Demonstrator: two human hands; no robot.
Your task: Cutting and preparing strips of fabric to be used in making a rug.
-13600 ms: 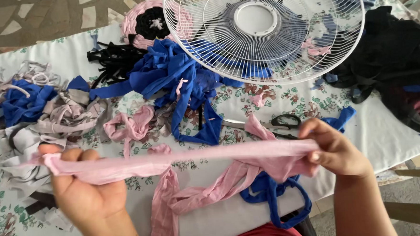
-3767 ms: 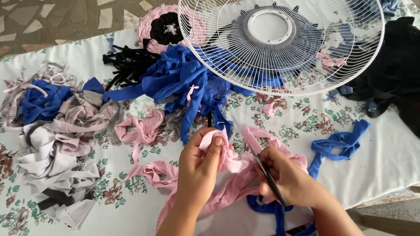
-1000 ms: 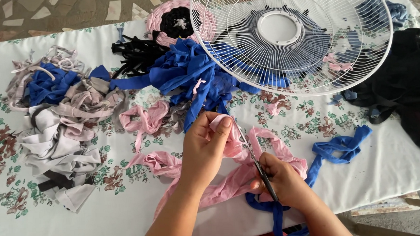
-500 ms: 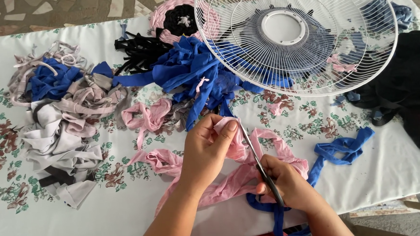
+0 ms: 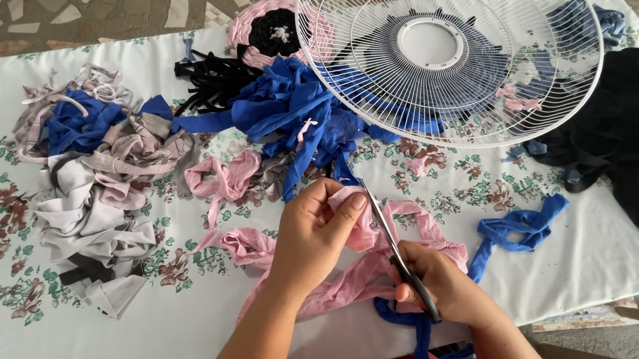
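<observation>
As the left hand (image 5: 315,231) pinches a folded pink jersey fabric strip (image 5: 351,221) above the floral-clothed desk (image 5: 196,331), the right hand (image 5: 442,289), grip closed on black-handled scissors (image 5: 396,248), has edged the blades deeper into the fold than a moment ago.

A white wire fan guard (image 5: 450,56) lies at the far side of the tabletop (image 5: 196,331), which is covered by a white cloth printed with flowers, and a round pink and black woven mat (image 5: 271,30) shows just beyond the guard's left edge. A heap of blue fabric strips (image 5: 294,119) and a bundle of black strips (image 5: 212,79) lie beside the guard, with a pile of grey, blue and pale pink strips (image 5: 90,184) further left. A loose blue strip (image 5: 515,227) lies near the right edge, below a heap of black cloth (image 5: 623,127).
</observation>
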